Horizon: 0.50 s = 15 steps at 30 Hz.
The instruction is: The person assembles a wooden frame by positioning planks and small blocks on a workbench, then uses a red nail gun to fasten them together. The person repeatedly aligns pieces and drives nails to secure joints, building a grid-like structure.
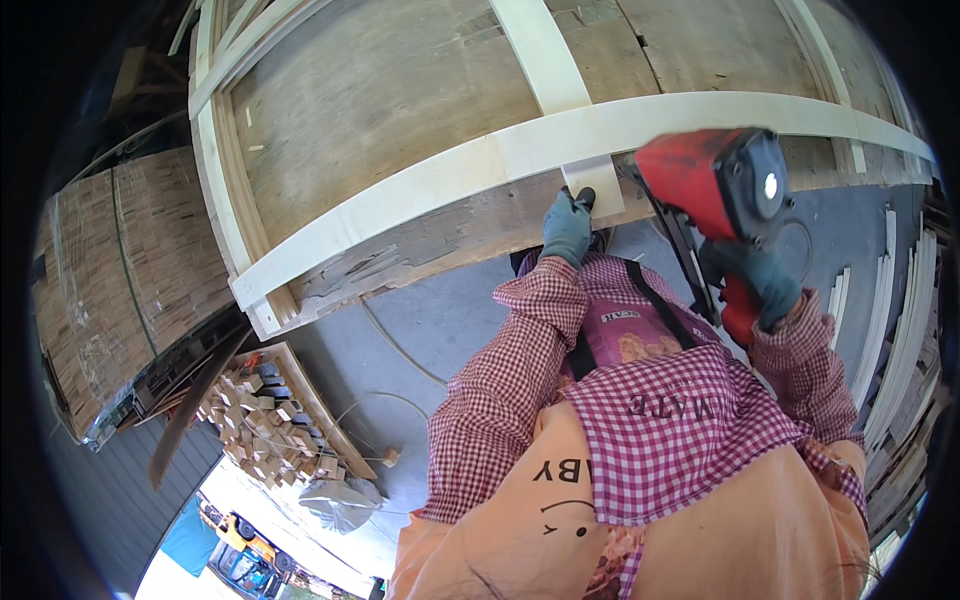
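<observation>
My right hand, in a grey-green glove, is wrapped round the handle of a red and black nail gun. The gun's nose is just above the pale lengthwise board of a wooden frame, right of the short crosspiece. My left hand, also gloved, pinches the near end of that crosspiece, a pale wooden slat sticking out from under the lengthwise board. Thumb and forefinger are at its left edge; the other fingers are partly hidden. The frame lies on a worn plywood worktop.
A wrapped stack of wood stands at the left. Below it, a crate holds several small wood blocks. A hose runs over the grey floor. Long pale slats lie at the right. A wide cross board spans the frame.
</observation>
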Available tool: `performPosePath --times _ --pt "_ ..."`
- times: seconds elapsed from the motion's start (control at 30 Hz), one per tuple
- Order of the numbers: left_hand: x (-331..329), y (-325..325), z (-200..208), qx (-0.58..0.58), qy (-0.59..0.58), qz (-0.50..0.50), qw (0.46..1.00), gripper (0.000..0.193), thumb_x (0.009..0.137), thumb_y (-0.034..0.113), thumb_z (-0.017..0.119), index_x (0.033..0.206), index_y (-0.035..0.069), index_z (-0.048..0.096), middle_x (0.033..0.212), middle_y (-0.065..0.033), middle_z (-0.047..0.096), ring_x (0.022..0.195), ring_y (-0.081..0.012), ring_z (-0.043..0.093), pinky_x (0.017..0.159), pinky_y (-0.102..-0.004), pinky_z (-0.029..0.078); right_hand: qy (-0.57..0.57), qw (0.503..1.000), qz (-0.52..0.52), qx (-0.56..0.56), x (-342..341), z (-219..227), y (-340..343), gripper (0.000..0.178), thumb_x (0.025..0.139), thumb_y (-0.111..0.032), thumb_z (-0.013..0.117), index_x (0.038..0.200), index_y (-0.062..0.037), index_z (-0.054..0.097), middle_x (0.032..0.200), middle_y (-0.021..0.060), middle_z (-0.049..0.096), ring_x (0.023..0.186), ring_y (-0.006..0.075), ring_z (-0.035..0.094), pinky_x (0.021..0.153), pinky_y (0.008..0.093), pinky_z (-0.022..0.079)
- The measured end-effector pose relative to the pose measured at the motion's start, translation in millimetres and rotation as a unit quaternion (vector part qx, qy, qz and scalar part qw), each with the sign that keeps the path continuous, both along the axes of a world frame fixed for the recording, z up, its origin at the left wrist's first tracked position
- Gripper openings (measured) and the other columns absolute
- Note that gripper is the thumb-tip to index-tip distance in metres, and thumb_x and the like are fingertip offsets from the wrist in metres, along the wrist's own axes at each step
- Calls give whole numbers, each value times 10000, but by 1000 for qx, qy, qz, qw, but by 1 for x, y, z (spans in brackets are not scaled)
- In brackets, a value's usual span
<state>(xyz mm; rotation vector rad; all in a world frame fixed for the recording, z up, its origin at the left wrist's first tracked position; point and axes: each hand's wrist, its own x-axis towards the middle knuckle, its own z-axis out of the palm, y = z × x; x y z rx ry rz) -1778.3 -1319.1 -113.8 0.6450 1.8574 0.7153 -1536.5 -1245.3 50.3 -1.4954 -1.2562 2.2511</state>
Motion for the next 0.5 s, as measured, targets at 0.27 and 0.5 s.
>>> performPosePath --times 0.27,0.5 --pt "3 0 -3 -4 17 -1 1000 489 925 442 534 1089 -17 579 1001 -271 650 983 -434 608 816 -469 469 1 973 176 151 -9 32 22 119 841 -83 574 755 -4 554 661 27 506 582 117 472 545 279 406" --pt "-3 4 26 -24 -3 -12 1000 427 925 395 542 1075 -2 586 991 -273 649 958 -438 609 803 -480 470 -38 995 -33 -91 -17 51 7 110 877 -103 578 836 -2 568 693 45 545 610 131 521 552 285 423"
